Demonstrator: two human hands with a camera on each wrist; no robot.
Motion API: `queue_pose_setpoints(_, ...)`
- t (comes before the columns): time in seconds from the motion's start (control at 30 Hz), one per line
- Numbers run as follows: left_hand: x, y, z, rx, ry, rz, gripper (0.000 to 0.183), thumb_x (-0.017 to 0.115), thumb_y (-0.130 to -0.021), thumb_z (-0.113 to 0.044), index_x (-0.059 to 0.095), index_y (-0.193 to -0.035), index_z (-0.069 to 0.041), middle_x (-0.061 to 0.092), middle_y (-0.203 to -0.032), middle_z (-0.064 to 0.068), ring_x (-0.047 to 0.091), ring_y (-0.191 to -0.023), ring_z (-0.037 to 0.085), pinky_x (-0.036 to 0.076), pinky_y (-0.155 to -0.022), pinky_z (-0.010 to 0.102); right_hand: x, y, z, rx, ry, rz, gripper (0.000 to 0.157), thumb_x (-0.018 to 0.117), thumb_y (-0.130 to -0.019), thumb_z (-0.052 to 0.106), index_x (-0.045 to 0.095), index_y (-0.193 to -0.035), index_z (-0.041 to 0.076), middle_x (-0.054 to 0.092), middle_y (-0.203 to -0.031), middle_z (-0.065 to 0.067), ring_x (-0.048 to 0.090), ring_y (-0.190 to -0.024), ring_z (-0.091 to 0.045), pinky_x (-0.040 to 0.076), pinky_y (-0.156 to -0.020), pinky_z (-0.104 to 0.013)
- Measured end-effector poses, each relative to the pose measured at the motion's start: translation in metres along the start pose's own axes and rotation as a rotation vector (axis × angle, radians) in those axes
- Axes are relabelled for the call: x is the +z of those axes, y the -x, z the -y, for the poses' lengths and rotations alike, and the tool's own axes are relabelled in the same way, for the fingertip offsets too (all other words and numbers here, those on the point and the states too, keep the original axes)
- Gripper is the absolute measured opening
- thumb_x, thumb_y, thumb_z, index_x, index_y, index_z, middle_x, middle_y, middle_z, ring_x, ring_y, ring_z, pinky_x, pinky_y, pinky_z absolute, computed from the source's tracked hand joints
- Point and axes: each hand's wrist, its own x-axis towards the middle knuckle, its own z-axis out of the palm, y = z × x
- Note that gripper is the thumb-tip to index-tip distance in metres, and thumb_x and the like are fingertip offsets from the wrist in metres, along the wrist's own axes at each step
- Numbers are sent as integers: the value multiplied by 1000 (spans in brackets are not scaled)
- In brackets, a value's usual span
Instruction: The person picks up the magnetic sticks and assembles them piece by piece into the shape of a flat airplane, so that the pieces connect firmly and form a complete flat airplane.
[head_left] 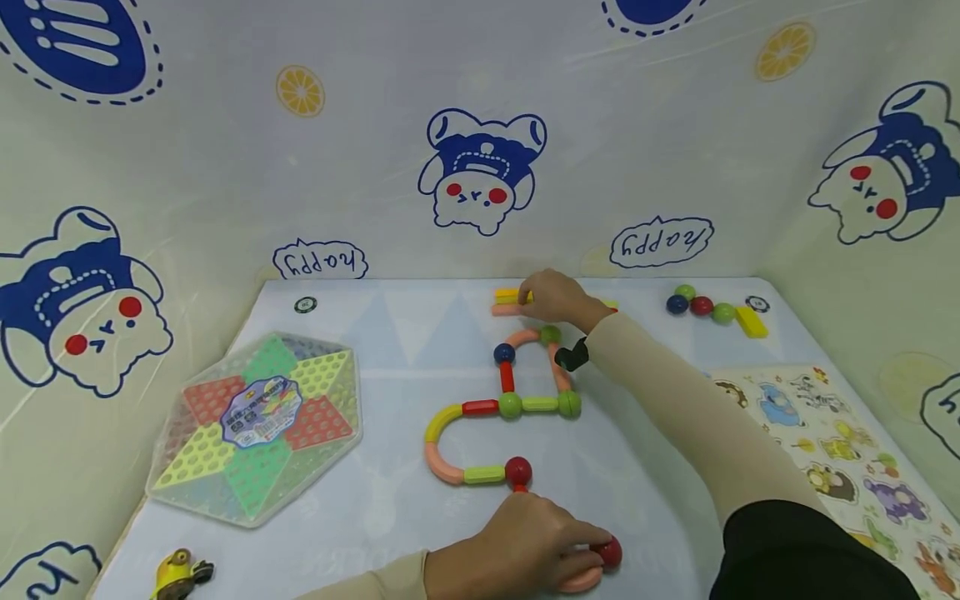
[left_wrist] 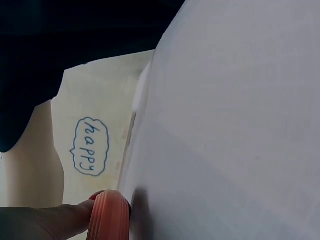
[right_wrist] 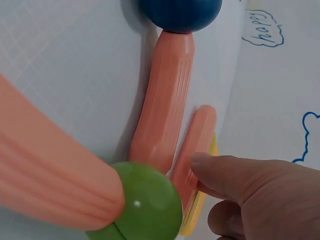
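My left hand [head_left: 513,546] grips a curved pink rod [head_left: 581,581] with a red ball [head_left: 609,552] at its end, low in the head view. Its ribbed pink side also shows in the left wrist view. At the far edge of the table, my right hand [head_left: 558,298] pinches a pink rod [right_wrist: 200,132] lying alongside a yellow rod [head_left: 507,296]. Between the hands lies a joined chain of rods and balls, with a blue ball [head_left: 504,354], a green ball [head_left: 551,334] and another red ball [head_left: 517,472] near my left fingers.
A hexagonal clear case [head_left: 255,429] with coloured triangles lies on the left, a yellow toy bird [head_left: 176,573] below it. Several loose balls and a yellow block [head_left: 752,322] sit at the far right. An animal picture board [head_left: 832,467] lies under and beside my right arm.
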Motion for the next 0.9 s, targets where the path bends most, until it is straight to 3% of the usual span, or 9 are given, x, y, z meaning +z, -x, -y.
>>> queue_pose_setpoints(0.27,0,-1,0,-8,41,28,25,58,-93,-33,67,-116,-28,66,-86,-23,49,-67,-20,30,-49,3,4,1,-8,50,-24,28,34,68,-84,33,68,-111,11,62,-99,-2,51,-91,-21,46,-83,-35)
queue_pose_setpoints(0.43,0,-1,0,5,24,11,24,59,-92,-33,68,-114,-27,67,-87,-22,51,-70,-19,30,-51,3,-1,21,-9,46,-84,-56,33,68,-83,38,71,-103,12,61,-93,-2,52,-84,-21,46,-69,-33)
queue_pose_setpoints(0.67,-3,-3,0,8,21,5,25,62,-90,-31,68,-114,-27,66,-83,-22,47,-63,-18,30,-49,4,-3,92,-17,41,-233,-221,28,70,-82,42,72,-94,17,50,-63,-3,48,-60,-21,36,-49,-28)
queue_pose_setpoints(0.77,-2,-3,-1,-1,46,16,25,62,-90,-31,68,-115,-26,67,-84,-21,47,-62,-19,30,-49,4,8,131,-22,47,-307,-260,28,69,-81,46,72,-94,20,44,-56,-2,45,-53,-21,32,-46,-28)
queue_pose_setpoints(0.9,0,-2,-3,13,32,-24,23,63,-90,-30,69,-112,-26,66,-82,-21,47,-61,-19,29,-48,3,31,183,-25,87,-449,-261,34,66,-80,54,73,-93,23,43,-54,0,43,-50,-18,29,-44,-26)
